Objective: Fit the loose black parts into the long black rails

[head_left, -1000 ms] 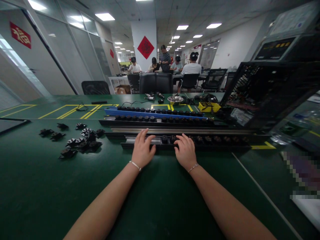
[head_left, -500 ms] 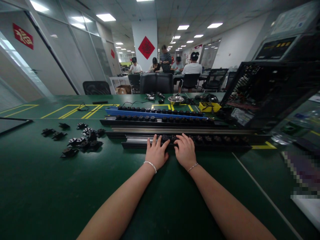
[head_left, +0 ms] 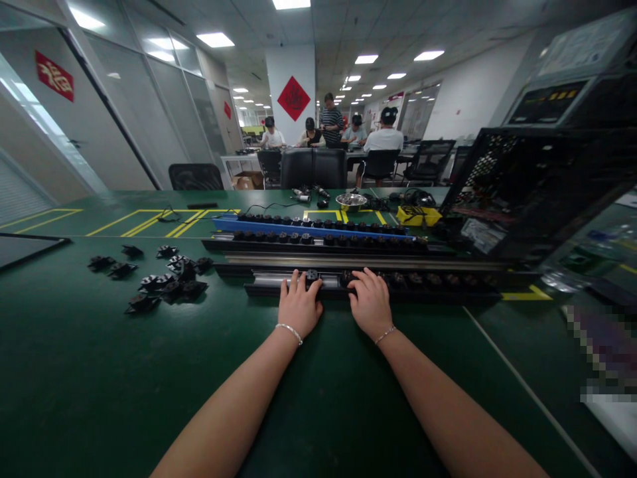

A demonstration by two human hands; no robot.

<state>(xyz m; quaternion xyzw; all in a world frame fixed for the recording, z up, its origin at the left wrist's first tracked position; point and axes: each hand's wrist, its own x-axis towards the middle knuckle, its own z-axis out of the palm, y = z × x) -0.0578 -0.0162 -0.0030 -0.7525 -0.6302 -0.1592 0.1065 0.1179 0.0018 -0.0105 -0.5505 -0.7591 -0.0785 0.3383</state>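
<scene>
My left hand (head_left: 300, 307) lies over the near black rail (head_left: 269, 289), with a small black part (head_left: 312, 274) between thumb and index finger; the other fingers are spread over the bright metal channel. Farther right along this rail, my right hand (head_left: 371, 302) has its fingers curled over and against another black part (head_left: 346, 277), its grip partly hidden. Several like parts (head_left: 432, 280) sit in a row to the right of that hand. A bare stretch of channel lies between the hands.
Loose black parts (head_left: 172, 285) lie in a cluster at left. Behind are another rail (head_left: 348, 260), filled rails and a blue rail (head_left: 223, 224). A metal bowl (head_left: 351, 201), yellow box (head_left: 419, 216) and open computer case (head_left: 527, 179) stand beyond. People sit at a far table.
My left hand has moved left along the rail, and the black part by its thumb has shifted left too, widening the gap. The right hand stays nearly in place. The view has shifted slightly.
</scene>
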